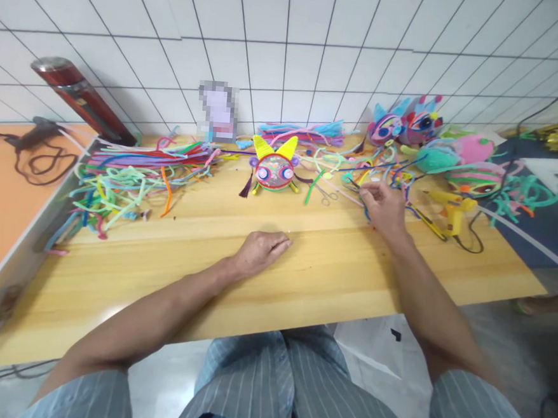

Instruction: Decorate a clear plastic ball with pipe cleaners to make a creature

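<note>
My left hand (262,252) rests on the wooden table with its fingers curled and pressed together; whatever they may hold is too small to name. Farther right, my right hand (385,207) reaches into a loose pile of coloured pipe cleaners (374,176). Its thumb and forefinger are pinched near a thin dark strip, and I cannot tell what is between them. Behind and between the hands stands a round mask-like craft figure (274,172) with yellow ears, ringed eyes and dark tassels. Beside it lie a green pipe cleaner (313,187) and a pair of scissors (327,196).
Heaps of pipe cleaners (118,185) cover the table's left side. A red-brown flask (83,100) leans at the back left. At right are a yellow glue gun (451,211), a yellow cutter-like tool (426,223) and several finished figures (384,128). A tiled wall (308,64) closes the back.
</note>
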`<state>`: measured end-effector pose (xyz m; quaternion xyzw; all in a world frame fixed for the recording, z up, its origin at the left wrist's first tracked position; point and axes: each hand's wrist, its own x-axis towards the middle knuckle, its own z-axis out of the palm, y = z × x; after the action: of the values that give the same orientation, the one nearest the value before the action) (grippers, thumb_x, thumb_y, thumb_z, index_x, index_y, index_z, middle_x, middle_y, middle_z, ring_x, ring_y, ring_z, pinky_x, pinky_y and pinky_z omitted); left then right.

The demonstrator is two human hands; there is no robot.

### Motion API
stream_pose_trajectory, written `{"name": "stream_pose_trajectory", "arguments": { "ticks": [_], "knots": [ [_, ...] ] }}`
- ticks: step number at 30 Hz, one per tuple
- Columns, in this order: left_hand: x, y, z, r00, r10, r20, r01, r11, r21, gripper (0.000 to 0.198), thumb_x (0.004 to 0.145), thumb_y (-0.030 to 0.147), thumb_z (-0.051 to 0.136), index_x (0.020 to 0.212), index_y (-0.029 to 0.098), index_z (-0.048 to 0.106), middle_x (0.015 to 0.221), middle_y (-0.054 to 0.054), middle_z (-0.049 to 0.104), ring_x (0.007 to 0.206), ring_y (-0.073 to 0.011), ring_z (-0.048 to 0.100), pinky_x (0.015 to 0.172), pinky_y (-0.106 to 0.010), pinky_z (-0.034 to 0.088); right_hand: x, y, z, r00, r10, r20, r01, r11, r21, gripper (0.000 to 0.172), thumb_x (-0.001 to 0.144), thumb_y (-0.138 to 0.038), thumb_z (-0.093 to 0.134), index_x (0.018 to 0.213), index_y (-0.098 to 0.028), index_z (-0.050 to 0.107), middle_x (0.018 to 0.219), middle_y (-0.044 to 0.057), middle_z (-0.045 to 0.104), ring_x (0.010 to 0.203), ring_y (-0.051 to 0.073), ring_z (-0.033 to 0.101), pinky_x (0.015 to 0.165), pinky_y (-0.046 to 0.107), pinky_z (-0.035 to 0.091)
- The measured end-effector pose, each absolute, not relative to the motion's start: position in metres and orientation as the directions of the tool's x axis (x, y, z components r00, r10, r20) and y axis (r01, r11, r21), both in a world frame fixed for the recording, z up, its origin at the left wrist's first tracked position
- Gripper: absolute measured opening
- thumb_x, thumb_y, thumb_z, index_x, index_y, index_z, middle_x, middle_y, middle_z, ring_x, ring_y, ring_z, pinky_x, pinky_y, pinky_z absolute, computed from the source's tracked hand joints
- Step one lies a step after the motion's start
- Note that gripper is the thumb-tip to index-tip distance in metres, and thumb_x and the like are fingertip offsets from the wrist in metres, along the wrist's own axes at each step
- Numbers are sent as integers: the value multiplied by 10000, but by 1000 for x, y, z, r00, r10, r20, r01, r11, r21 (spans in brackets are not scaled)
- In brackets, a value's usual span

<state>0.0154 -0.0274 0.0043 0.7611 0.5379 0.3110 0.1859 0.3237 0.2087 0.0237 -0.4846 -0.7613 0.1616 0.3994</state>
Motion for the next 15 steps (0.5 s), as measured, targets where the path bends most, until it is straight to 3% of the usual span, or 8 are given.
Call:
{"name": "stream_pose_trajectory", "arguments": {
  "ticks": [6,11,15],
  "knots": [
    [20,-25,0,156,963,220,731,-262,630,304,1147,283,525,1277,253,798,1147,-41,916,953,-198,884,873,-283,652,330,214,31,-203,873,444,676,453,-581,225,990,-473,679,1009,-282,795,825,55,786,777,283,750,793,437,602],
    [25,-25,3,175,973,151,781,-230,580,315,1181,323,504,1239,273,810,1127,-23,921,972,-203,893,868,-289,651,338,221,35,-127,873,470,682,421,-598,339,995,-580,622,942,-275,760,725,28,705,698,259,648,725,410,518],
    [32,-28,7,181,973,143,800,-231,554,328,1182,318,497,1240,251,813,1087,-46,917,936,-213,884,848,-304,648,345,224,33,-190,868,458,681,452,-575,378,1043,-601,575,949,-280,752,710,30,654,680,250,587,719,415,471]
  ]
}}
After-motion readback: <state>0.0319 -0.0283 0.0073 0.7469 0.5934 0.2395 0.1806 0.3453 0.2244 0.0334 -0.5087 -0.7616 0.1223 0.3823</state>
